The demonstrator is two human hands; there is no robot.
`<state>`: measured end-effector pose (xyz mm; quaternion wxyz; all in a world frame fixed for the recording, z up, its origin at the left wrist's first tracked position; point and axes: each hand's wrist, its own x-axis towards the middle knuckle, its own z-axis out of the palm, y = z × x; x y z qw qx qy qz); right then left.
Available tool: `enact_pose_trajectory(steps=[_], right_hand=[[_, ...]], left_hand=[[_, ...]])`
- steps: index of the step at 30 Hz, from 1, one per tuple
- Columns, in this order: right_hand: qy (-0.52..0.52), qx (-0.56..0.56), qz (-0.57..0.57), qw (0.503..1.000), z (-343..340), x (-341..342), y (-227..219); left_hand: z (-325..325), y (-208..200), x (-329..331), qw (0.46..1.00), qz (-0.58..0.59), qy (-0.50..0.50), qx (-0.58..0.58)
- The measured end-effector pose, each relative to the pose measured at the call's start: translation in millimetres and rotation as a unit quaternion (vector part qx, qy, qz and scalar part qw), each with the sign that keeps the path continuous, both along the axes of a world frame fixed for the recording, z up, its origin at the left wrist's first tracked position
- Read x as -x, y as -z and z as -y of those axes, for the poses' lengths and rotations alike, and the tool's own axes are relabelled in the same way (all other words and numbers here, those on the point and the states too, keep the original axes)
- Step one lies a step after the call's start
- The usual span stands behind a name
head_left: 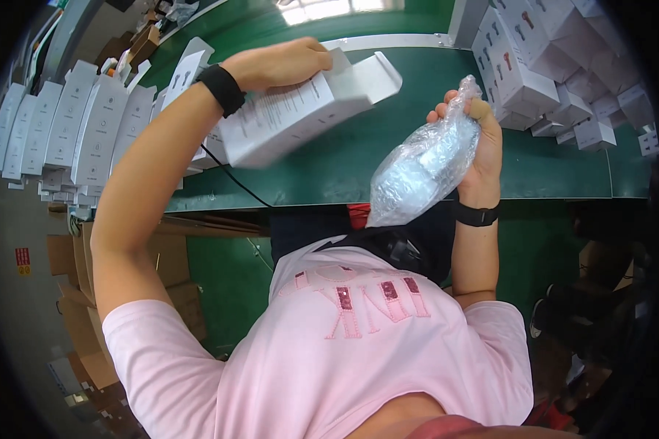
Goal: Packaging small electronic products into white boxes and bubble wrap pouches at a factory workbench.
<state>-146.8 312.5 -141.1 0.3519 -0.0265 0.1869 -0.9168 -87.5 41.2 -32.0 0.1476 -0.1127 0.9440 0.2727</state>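
- Bag [417, 175] of clear bubble wrap, something pale inside: it slants down from my right fingers [441, 110], which close round its upper part opposite the thumb.
- My left fingers [316, 53] curl over the upper edge of a white box [271, 121], near its open end. The thumb is hidden, so I cannot tell how hard they press.
- That box tilts below and left of them, slightly blurred; its flap [384, 77] sticks out on their right, toward the bag but apart from it.
- In my judgement, steadiness matters most here. I'd grip the box by its firm walls, press lightly so the card doesn't crease, and leave the flap folded outward.
- The wrap looks slippery and the lower end heavy. I'd want support under that end, as a pinch at the top alone could let it swing.
- Under both sets of fingers runs a green bench [337, 172]; a black cord [234, 175] crosses its near edge below the left ones.
- Far left of the left fingers stands a row of white boxes [99, 132]; right of the right fingers, a stack of similar cartons [520, 69].
- Down on the floor, well below the left fingers, I see brown cardboard [84, 322].
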Motion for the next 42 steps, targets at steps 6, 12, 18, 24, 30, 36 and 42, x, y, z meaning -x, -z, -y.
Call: enact_pose_trajectory(steps=[6, 12, 18, 24, 30, 36, 42], right_hand=[[0.087, 0.025, -0.001, 0.996, -3, 10, 4], [0.142, 0.006, 0.013, 0.990, -12, 16, 15], [0.156, 0.004, -0.032, 0.987, -14, 22, -1], [0.248, -0.056, -0.144, 0.956, -26, 38, -60], [0.063, 0.179, -0.364, 0.912, -22, 61, -149], [0.172, -0.055, -0.547, 0.818, 124, -46, -164], [-0.055, -0.174, -0.559, 0.809, 146, -50, -169]], left_hand=[[-57, 4, 22, 0.692, -0.151, 0.318, 0.631], [-65, 23, 36, 0.672, -0.203, 0.320, 0.636], [-38, -20, 19, 0.809, -0.237, 0.272, 0.464], [11, -47, -3, 0.846, -0.474, 0.064, 0.235], [-36, 19, -87, 0.846, -0.476, -0.160, -0.177], [-50, 61, -101, 0.757, -0.528, -0.181, -0.339], [-41, 65, -107, 0.727, -0.504, -0.213, -0.414]])
